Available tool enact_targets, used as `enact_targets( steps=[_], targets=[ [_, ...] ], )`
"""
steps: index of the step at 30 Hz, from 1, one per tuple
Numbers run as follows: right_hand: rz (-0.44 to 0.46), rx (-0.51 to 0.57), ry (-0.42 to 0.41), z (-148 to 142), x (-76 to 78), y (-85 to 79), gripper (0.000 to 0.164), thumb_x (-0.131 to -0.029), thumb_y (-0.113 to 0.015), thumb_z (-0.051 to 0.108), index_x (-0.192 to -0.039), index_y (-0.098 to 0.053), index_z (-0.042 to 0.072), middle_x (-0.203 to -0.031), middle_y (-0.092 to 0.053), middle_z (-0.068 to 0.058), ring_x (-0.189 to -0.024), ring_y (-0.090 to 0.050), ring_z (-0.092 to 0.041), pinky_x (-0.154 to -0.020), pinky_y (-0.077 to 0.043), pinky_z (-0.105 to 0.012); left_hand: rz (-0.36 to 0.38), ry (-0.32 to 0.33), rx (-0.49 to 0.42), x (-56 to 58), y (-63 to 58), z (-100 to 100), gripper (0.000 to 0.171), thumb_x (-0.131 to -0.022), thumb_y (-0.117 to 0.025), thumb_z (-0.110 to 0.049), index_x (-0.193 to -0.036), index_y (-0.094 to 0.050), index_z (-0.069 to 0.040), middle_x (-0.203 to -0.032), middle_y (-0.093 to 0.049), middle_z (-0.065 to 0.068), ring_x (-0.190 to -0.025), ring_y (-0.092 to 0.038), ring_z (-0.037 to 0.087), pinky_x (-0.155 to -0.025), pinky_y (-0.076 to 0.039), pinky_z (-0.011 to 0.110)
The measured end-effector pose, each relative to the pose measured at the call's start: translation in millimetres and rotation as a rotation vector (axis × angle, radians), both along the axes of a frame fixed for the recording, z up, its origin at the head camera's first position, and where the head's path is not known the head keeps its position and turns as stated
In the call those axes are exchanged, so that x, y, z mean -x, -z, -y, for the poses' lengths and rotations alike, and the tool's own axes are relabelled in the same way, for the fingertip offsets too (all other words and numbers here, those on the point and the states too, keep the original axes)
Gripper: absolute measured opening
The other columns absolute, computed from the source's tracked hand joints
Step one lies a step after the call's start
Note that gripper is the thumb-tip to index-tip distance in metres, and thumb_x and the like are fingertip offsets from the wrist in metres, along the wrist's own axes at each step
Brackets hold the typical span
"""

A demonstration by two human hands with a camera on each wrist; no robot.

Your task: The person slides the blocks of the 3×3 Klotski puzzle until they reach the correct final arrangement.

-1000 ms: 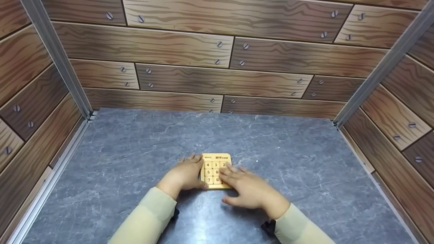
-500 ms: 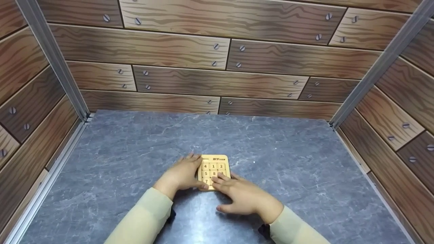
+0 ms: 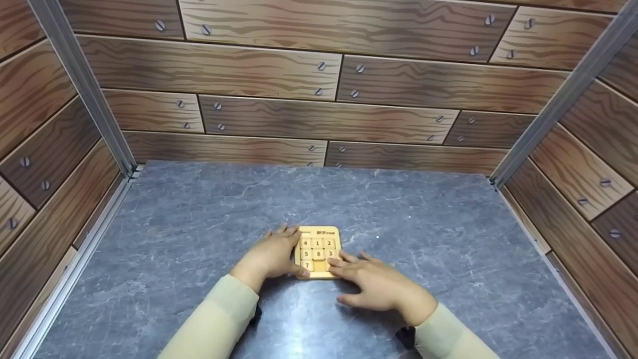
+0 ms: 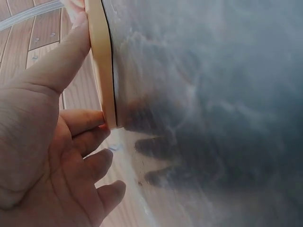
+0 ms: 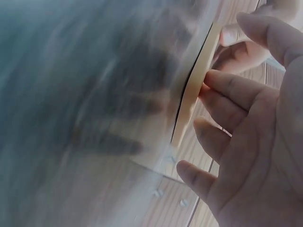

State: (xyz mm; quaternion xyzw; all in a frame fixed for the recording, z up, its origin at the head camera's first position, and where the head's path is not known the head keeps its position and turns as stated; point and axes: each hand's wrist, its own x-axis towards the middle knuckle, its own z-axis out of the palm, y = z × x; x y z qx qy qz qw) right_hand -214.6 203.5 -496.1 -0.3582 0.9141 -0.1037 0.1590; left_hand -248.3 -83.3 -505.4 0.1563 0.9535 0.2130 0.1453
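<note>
A yellow number slide puzzle (image 3: 319, 275) lies flat on the grey table. Its tiles read 4, 1, 2 on top and 5, 8, 3 in the middle row. A 7 sits at bottom left, beside a bare cell (image 3: 318, 266). The bottom right corner is hidden under my right fingertips. My left hand (image 3: 269, 257) holds the puzzle by its left side, thumb at the lower corner and fingers along the edge (image 4: 103, 66). With fingers extended, my right hand (image 3: 376, 284) touches the lower right of the board, thumb apart from it.
The marbled grey tabletop (image 3: 209, 199) surrounds the puzzle. Wood-print walls (image 3: 279, 75) stand at the back and both sides, with metal corner posts (image 3: 82, 85) between them.
My right hand first slid leftward over the bottom row, then back right. The bottom middle cell, which showed the 6 tile, is now bare. The left hand keeps its hold.
</note>
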Motion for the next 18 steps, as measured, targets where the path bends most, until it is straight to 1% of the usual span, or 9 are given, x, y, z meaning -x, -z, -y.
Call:
enact_targets(
  steps=[6,11,15,18],
  targets=[
    [0.031,0.007,0.021,-4,2.2,-1.6,0.076,-0.105,-0.071,0.058,-0.170,-0.053,0.024,-0.183,-0.040,0.010,-0.176,-0.028,-0.031,-0.143,-0.017,-0.070,-0.003,-0.005,0.006,0.5,-0.5,0,0.113,-0.088,-0.093,-0.057,-0.174,-0.041,-0.005,-0.187,-0.033,0.012,-0.177,-0.022,0.040,-0.146,-0.018,0.063],
    [0.040,0.015,0.029,-2,5.2,-6.0,0.072,-0.104,-0.073,0.057,-0.167,-0.058,0.023,-0.179,-0.046,0.008,-0.176,-0.029,-0.032,-0.143,-0.019,-0.070,-0.001,-0.011,-0.013,0.0,-1.3,-3,0.114,-0.087,-0.094,-0.055,-0.174,-0.042,-0.003,-0.186,-0.034,0.014,-0.177,-0.023,0.041,-0.145,-0.020,0.063],
    [0.042,0.020,0.028,3,9.0,-11.7,0.066,-0.104,-0.073,0.054,-0.161,-0.065,0.021,-0.174,-0.055,0.005,-0.174,-0.034,-0.032,-0.142,-0.022,-0.071,0.005,-0.014,-0.018,0.7,-1.7,-3,0.113,-0.086,-0.096,-0.052,-0.173,-0.042,-0.002,-0.185,-0.035,0.015,-0.176,-0.024,0.042,-0.145,-0.021,0.064],
    [0.013,0.028,0.023,7,12.2,-15.1,0.058,-0.105,-0.074,0.050,-0.153,-0.073,0.017,-0.168,-0.062,0.003,-0.170,-0.042,-0.033,-0.142,-0.024,-0.070,-0.001,-0.015,-0.011,2.1,-2.9,-4,0.114,-0.085,-0.098,-0.050,-0.173,-0.043,-0.002,-0.185,-0.037,0.015,-0.176,-0.026,0.043,-0.145,-0.022,0.065]
  ],
)
